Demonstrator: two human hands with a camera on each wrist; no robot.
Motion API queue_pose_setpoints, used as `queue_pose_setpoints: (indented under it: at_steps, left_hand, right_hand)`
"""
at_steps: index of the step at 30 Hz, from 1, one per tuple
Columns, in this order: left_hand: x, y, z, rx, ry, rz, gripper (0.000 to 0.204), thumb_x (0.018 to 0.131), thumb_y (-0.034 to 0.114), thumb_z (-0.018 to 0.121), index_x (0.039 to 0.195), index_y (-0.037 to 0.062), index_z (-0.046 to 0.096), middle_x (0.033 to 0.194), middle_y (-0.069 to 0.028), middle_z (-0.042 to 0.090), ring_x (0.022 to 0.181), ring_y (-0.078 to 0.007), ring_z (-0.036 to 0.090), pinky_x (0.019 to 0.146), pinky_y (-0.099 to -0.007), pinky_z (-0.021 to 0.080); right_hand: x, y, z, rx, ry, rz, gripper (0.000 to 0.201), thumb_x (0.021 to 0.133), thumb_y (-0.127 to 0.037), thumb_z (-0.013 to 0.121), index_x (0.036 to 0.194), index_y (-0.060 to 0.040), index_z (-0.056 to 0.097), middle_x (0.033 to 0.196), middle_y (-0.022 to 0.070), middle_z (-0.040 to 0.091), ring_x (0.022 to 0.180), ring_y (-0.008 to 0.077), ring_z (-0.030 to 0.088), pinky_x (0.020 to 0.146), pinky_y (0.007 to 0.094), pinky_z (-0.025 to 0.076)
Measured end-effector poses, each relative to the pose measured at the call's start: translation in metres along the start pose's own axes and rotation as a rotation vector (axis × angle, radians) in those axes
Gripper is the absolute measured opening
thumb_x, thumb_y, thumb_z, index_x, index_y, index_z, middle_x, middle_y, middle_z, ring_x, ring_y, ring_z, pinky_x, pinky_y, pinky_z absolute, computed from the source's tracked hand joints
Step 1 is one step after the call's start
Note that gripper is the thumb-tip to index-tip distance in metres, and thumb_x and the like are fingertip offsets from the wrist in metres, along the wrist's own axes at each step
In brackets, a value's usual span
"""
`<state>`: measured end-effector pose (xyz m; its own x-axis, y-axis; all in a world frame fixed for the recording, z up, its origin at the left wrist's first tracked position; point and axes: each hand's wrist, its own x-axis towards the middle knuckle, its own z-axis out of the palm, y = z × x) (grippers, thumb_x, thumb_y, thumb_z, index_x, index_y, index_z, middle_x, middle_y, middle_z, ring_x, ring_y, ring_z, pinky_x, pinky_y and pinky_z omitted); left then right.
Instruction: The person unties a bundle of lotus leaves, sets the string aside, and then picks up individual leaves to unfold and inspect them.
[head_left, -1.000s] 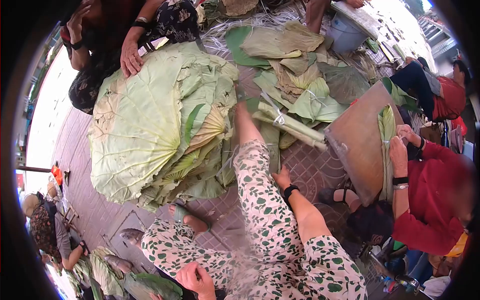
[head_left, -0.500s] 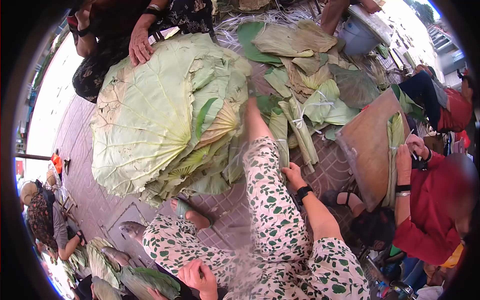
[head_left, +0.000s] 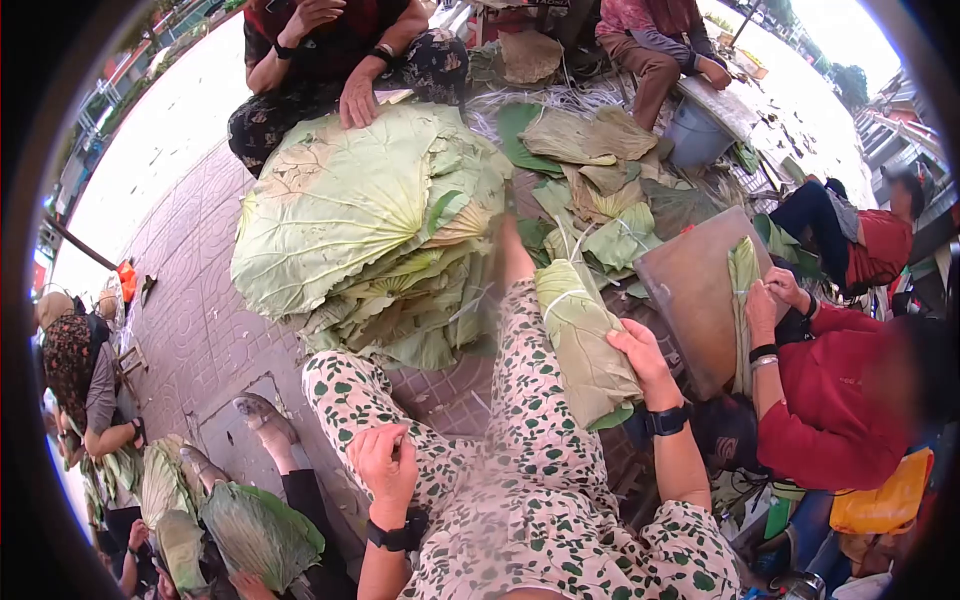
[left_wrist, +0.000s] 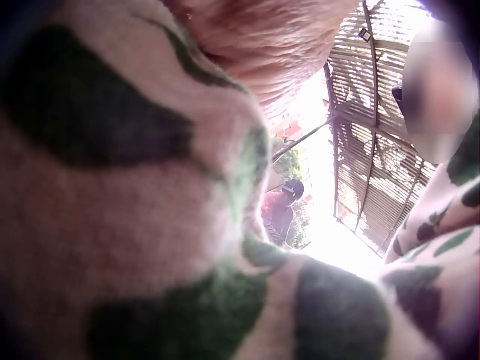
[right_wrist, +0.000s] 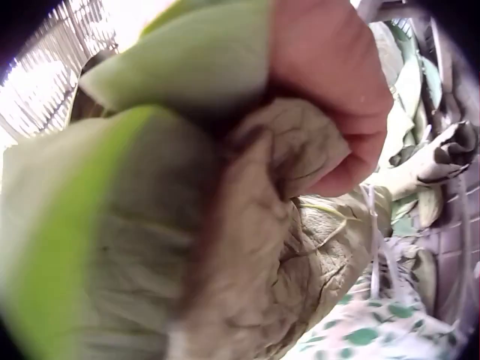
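Looking down at a big lotus-leaf stack (head_left: 330, 215), so going by that for places. Closest in, on the near side of the stack: resting the left hand (head_left: 385, 478) on leaf-print trousers (head_left: 520, 540), fingers loosely curled, with nothing visible in them. Over to the right of the stack, gripping a fat lotus-leaf bundle (head_left: 583, 350) in the right hand (head_left: 648, 362), with fingers curled around folded leaf, pretty snug. Tied with white string, too, and held up above the paving. Further right of the stack, in a red top (head_left: 835, 405): working both hands at a slim leaf bundle (head_left: 743, 300) on the right part of a brown board (head_left: 690, 290). Past the stack's right side, spread around in a messy heap: loose leaves (head_left: 590, 135), green and brown. Directly beyond the stack, in dark floral trousers (head_left: 425, 70): sitting with one hand on top of it. Way off, beyond and right: a grey-blue bucket (head_left: 695, 135).
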<state>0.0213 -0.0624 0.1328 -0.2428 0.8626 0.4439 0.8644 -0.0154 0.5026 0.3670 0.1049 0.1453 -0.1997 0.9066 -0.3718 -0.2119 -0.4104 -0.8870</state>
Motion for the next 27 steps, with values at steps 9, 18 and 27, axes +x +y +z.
queue_pose_setpoints:
  at_steps: [9, 18, 27]
  left_hand:
    - [0.032, 0.042, 0.007, -0.16, -0.195, -0.004, 0.072, 0.059, 0.011, 0.074, 0.124, 0.0029, 0.044, 0.12, -0.017, 0.05, 0.112, -0.0322, 0.047, 0.095, -0.0389, 0.036]
    - [0.016, 0.025, 0.028, -1.119, -0.321, -0.572, 0.045, 0.083, 0.016, 0.065, 0.124, 0.0033, 0.049, 0.116, -0.005, 0.057, 0.107, -0.0164, 0.053, 0.092, -0.0311, 0.042]
    - [0.011, 0.007, 0.036, -1.445, -0.125, -0.913, 0.038, 0.079, 0.01, 0.067, 0.114, 0.0, 0.055, 0.106, -0.005, 0.061, 0.094, -0.0145, 0.057, 0.085, -0.0298, 0.045]
  right_hand:
    - [-0.057, -0.002, 0.103, 0.076, -0.444, 0.263, 0.035, 0.087, -0.011, 0.053, 0.118, 0.0045, 0.049, 0.108, 0.0101, 0.06, 0.094, 0.0162, 0.061, 0.083, 0.0281, 0.048]
    - [-0.042, 0.008, 0.133, 0.323, -0.718, -0.052, 0.038, 0.092, -0.018, 0.05, 0.124, 0.0012, 0.046, 0.106, 0.006, 0.059, 0.096, 0.0106, 0.056, 0.083, 0.024, 0.045]
    - [-0.014, 0.08, 0.137, -0.578, -0.369, -0.255, 0.043, 0.087, -0.02, 0.059, 0.12, 0.0033, 0.047, 0.111, 0.0117, 0.056, 0.1, 0.0169, 0.054, 0.086, 0.0289, 0.044]
